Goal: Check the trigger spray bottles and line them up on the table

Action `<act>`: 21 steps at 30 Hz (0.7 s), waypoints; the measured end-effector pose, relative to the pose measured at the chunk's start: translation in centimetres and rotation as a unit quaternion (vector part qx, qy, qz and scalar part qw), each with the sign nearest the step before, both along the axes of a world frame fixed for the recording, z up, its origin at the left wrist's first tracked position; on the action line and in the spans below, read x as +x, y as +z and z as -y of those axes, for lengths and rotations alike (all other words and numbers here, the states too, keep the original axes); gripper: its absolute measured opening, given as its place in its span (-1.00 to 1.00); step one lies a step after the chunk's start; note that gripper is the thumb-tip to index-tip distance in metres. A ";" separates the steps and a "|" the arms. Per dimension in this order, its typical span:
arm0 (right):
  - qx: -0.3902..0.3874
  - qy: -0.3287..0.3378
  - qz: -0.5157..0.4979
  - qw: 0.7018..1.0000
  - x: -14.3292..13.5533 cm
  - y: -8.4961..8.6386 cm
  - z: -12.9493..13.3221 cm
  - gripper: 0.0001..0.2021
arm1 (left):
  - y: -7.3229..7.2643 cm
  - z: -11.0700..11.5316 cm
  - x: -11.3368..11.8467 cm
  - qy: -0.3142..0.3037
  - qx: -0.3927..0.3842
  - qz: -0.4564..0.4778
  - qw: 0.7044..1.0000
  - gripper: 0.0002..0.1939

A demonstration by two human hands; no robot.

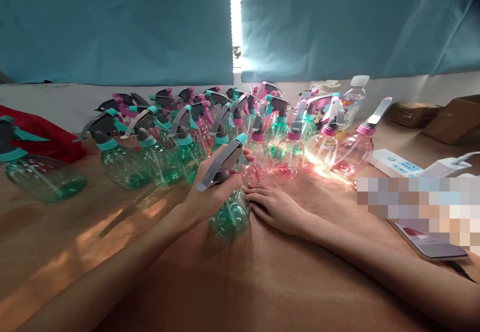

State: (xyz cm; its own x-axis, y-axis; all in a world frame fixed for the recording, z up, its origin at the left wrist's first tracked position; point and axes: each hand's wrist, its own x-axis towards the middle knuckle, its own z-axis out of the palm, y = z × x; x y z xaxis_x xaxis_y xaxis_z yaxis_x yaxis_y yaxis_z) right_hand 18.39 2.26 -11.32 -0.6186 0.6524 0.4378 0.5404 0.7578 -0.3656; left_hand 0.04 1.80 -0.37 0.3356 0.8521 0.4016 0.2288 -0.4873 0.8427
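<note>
A green clear spray bottle (230, 219) with a grey and turquoise spray head stands upright in front of me. My left hand (213, 189) is closed round its neck, just under the spray head. My right hand (277, 207) rests palm down on the table to the right of this bottle, fingers stretched out and holding nothing. Its fingertips lie close to the bottle's side; whether they touch it I cannot tell. Just beyond my hands stand a green spray bottle (159, 164) and a pink spray bottle (288, 159), among several more in rows.
Another green spray bottle (45, 179) stands far left, before a red cloth (56, 132). At the right are a white power strip (397, 164) with a charger (444, 168), a phone (431, 242) and a cardboard box (455, 122). Blue curtains (120, 27) hang behind the table (180, 292).
</note>
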 end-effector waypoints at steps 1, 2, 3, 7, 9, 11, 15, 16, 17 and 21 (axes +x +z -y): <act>-0.002 -0.002 -0.002 1.000 -0.1 0.0 0.0 -0.70 | 0.0 0.0 0.0 -0.001 -0.001 0.005 1.000 -0.70; -0.002 -0.004 -0.003 1.000 -0.1 0.0 -0.1 -0.70 | -0.1 0.0 0.0 -0.002 0.000 0.009 1.000 -0.69; -0.003 -0.003 -0.004 1.000 -0.1 0.0 -0.1 -0.70 | -0.1 0.0 0.0 -0.002 0.003 0.008 1.000 -0.69; -0.012 0.002 -0.007 1.000 -0.1 0.2 0.0 -0.69 | 0.1 0.2 0.0 0.001 0.013 -0.011 1.000 -0.72; -0.021 0.002 -0.011 1.000 -0.1 0.3 0.1 -0.69 | 0.3 0.3 0.0 0.002 0.011 -0.023 1.000 -0.70; -0.027 0.003 -0.017 0.999 -0.1 0.4 0.1 -0.69 | 0.4 0.4 0.1 0.000 0.007 -0.031 1.000 -0.68; -0.028 0.002 -0.014 1.000 -0.1 0.5 0.2 -0.69 | 0.8 0.5 0.2 0.013 0.005 -0.043 0.999 -0.67; -0.029 0.002 -0.012 1.000 -0.1 0.5 0.2 -0.69 | 0.9 0.5 0.2 0.015 0.005 -0.046 0.999 -0.67; -0.028 0.001 -0.012 1.000 -0.1 0.4 0.2 -0.69 | 0.9 0.6 0.2 0.014 0.005 -0.049 0.999 -0.67; -0.025 -0.002 -0.012 1.000 -0.1 0.3 0.2 -0.69 | 0.8 0.6 0.0 0.010 0.007 -0.056 0.998 -0.72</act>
